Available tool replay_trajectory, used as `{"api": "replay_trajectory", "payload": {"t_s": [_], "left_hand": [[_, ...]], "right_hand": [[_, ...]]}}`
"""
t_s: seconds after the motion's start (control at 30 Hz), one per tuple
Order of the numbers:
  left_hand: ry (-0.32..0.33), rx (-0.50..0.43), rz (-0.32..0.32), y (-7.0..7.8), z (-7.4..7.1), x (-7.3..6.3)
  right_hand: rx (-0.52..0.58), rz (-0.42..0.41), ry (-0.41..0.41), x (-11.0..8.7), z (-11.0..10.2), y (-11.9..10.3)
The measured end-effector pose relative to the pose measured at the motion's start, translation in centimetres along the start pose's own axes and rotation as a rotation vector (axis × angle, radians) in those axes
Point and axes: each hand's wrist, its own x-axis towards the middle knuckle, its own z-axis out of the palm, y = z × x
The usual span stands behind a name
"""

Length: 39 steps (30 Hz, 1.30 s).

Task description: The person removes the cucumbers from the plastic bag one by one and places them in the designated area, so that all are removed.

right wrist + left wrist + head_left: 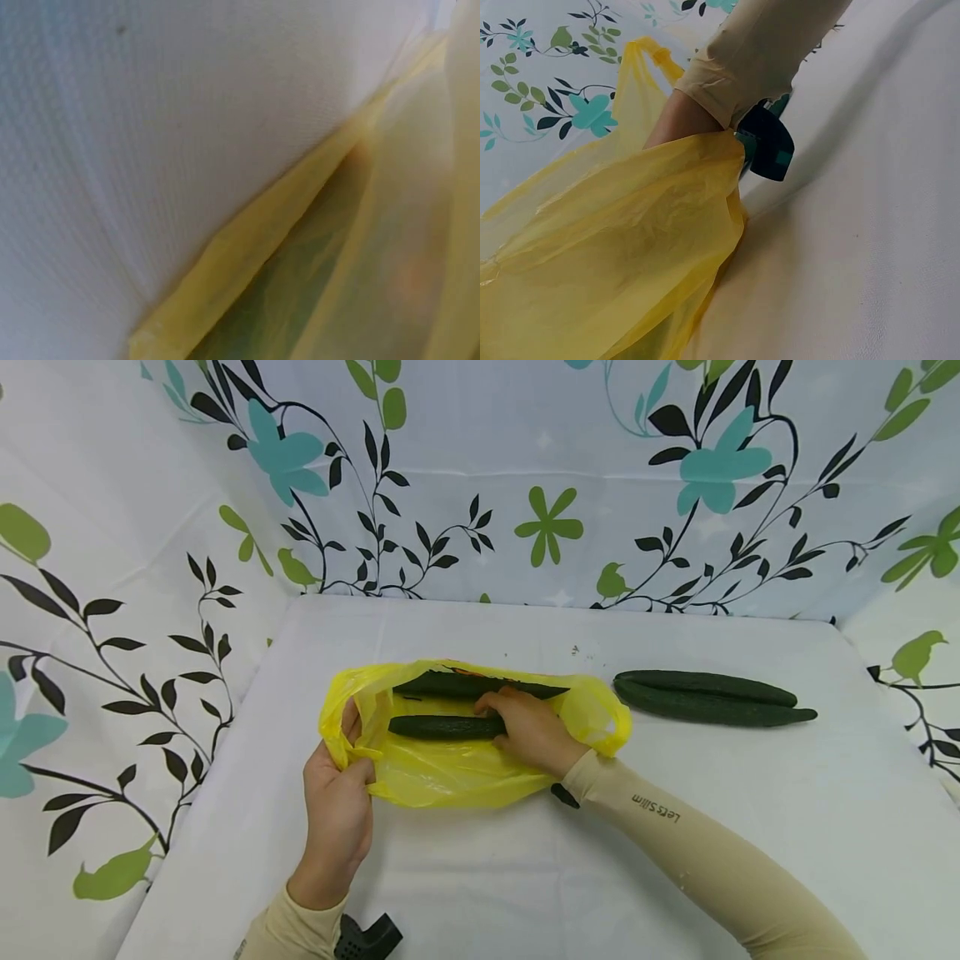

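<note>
A yellow plastic bag [465, 777] lies with its mouth spread wide, and its thin film fills much of the left wrist view. My left hand [337, 810] pinches the bag's left rim between thumb and fingers. Reaching into the mouth, my right hand [532, 731] grips the right end of a dark green cucumber [442, 727]. Behind it in the bag lies another cucumber [435, 683], partly covered by the right fingers. In the right wrist view the bag's film [247, 247] hides the right hand's grasp.
Two more cucumbers [712, 697] lie side by side on the white table [660, 843], right of the bag. A patterned cloth [465, 460] hangs behind the table. Black wrist gear [367, 939] shows by the left sleeve.
</note>
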Motion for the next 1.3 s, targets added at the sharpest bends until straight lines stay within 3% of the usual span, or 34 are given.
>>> {"api": "replay_trajectory", "payload": {"t_s": [0.43,0.63,0.97,1.3], "left_hand": [[-0.003,-0.006,0.017,0.0,0.0,0.1],[-0.001,0.008,0.017,0.2,0.1,0.1],[0.059,0.021,0.054,0.4,0.1,0.4],[0.085,0.018,0.071,0.5,0.3,0.4]], "right_hand": [[-0.005,-0.009,-0.026,-0.2,-0.1,-0.1],[0.087,-0.004,-0.005,-0.7,-0.7,-0.4],[0.235,-0.006,0.024,-1.9,-2.6,-0.6],[0.326,-0.057,0.077,-3.2,-3.4,-0.7]]}}
